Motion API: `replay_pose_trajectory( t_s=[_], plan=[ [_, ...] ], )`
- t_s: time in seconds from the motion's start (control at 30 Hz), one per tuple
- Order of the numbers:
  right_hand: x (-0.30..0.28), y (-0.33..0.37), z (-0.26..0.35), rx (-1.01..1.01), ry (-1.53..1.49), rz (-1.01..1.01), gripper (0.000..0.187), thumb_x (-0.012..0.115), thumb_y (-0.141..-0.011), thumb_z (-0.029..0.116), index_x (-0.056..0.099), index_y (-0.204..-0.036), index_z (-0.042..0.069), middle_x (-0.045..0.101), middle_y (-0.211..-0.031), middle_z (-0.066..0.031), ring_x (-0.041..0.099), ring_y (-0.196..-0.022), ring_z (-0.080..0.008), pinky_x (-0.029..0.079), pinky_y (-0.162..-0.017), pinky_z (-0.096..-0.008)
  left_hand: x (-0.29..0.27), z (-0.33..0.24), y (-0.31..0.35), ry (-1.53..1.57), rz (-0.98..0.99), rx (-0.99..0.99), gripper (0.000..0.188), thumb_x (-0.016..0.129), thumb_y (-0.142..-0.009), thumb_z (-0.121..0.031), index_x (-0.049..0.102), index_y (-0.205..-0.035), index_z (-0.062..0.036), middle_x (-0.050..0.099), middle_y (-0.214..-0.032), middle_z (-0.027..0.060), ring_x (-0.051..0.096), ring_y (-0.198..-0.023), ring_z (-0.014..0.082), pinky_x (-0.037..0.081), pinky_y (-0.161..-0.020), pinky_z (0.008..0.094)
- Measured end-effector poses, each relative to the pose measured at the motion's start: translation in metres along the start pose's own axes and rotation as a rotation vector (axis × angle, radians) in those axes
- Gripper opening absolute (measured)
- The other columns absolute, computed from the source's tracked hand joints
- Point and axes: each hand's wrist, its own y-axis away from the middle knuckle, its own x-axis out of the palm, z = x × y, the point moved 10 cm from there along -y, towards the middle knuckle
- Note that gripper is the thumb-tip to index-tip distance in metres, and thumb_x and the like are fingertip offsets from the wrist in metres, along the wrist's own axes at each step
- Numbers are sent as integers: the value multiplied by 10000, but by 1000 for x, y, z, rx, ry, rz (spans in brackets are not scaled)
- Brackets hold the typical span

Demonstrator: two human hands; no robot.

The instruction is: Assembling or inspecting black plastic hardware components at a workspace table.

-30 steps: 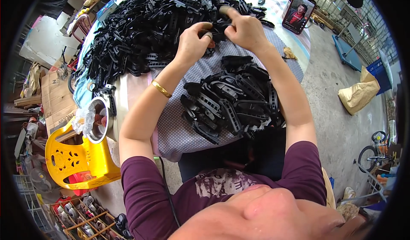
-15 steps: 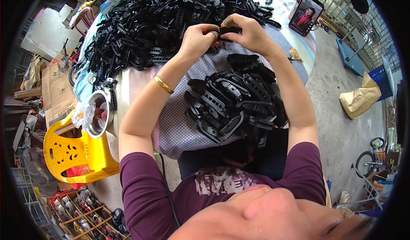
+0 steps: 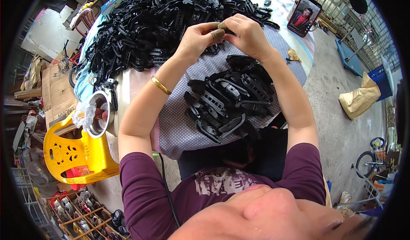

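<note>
My left hand (image 3: 197, 40) and my right hand (image 3: 247, 35) meet above the far side of the table, fingers pinched together. Between them sits a small black plastic part (image 3: 231, 32), mostly hidden by the fingertips. Brownish covers wrap some fingertips, and a gold bangle (image 3: 161, 85) circles my left wrist. Just beyond my hands spreads a large heap of black plastic clip-like parts (image 3: 141, 30). A smaller pile of black parts (image 3: 228, 97), some with slotted strips and curved arms, lies between my forearms on the dotted cloth (image 3: 175, 129).
A phone (image 3: 304, 15) stands upright at the table's far right. To the left, a metal bowl (image 3: 107, 107) with a clear plastic bag rests by a yellow chair (image 3: 64, 150). A blue trolley (image 3: 349, 57) and a tan sack (image 3: 361, 97) are on the floor at right.
My fingers have drawn closer together around the black part, covering more of it. Dark pieces at the right edge of the near pile no longer show there.
</note>
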Motion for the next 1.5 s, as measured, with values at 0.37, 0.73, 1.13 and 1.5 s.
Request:
replay_pose_trajectory(
  t_s=[0.37,0.73,1.13,1.5],
  plan=[
    [25,16,-46,409,-751,261,331,732,-748,171,631,-1008,-7,651,-909,-55,574,-787,-77,478,-708,-246,6,-47,9,-585,-31,462,398,667,-779,-43,553,-1152,38,657,-986,150,621,-823,117,495,-760,240],
    [35,22,-71,521,-943,224,338,687,-784,125,617,-1105,49,657,-962,-41,591,-801,-76,481,-737,-218,8,-49,16,-616,13,434,349,653,-783,-17,596,-1128,-5,659,-1007,76,586,-891,77,484,-811,223],
    [2,65,-172,830,399,358,355,699,-700,267,667,-981,53,673,-857,-117,643,-804,-205,496,-705,-308,66,-23,32,-406,407,176,286,638,-837,-187,630,-1082,-41,637,-1021,53,576,-848,125,472,-765,256],
    [29,36,-110,545,-491,265,260,643,-801,206,667,-980,19,673,-854,-60,601,-748,-128,469,-678,-252,11,-6,2,-221,103,17,288,591,-862,-75,553,-1106,73,615,-998,129,635,-847,188,539,-785,268]
  ],
)
